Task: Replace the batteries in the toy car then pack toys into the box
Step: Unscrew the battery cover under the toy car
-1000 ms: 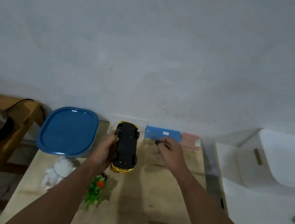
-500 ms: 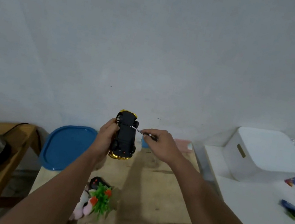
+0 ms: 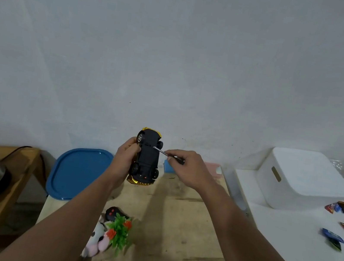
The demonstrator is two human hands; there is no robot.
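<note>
The left hand (image 3: 125, 160) grasps the upturned toy car (image 3: 146, 158) above the table (image 3: 175, 226); the right hand (image 3: 185, 169), just right, pinches a screwdriver (image 3: 163, 152) touching its underside.

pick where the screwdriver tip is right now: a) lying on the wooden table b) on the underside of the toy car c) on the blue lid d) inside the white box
b: the right hand holds the screwdriver with its tip against the black underside of the toy car, which the left hand holds up off the table.

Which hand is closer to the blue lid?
Left. The left hand holds the car just right of the blue lid; the right hand, holding a screwdriver, is farther right.
</note>
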